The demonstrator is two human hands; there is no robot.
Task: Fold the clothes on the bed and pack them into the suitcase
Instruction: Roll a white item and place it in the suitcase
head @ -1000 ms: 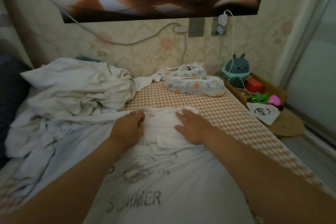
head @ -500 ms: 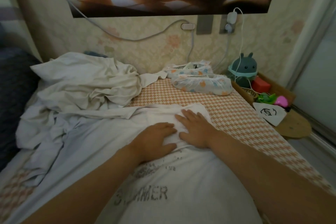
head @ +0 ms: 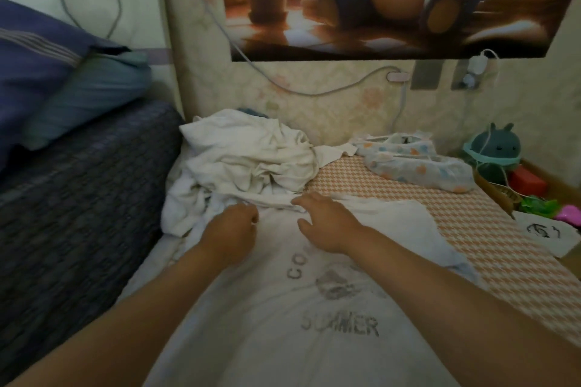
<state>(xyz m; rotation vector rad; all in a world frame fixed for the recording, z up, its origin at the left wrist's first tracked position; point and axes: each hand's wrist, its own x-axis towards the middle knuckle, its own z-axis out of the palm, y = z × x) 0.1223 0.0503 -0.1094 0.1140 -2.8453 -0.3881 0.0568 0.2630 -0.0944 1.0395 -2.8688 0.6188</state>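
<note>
On the far left, two pillows lean on each other, a purple striped pillow and a teal pillow, above a dark knitted blanket. Next comes one crumpled heap of white clothes against the wall. One white T-shirt printed SUMMER lies spread flat across the bed, collar end toward the heap. Two hands work that far edge. The left hand is curled nearly to a fist, fingertips pinching the shirt's top edge, wrist bent down, forearm reaching in from the lower left. The right hand lies open and spread, palm down, fingers touching the same edge just beside the heap, gripping nothing that I can see. Farther right, two dotted shoe covers rest on the checked sheet, then one round teal plush toy at the bedside. No suitcase is in view
</note>
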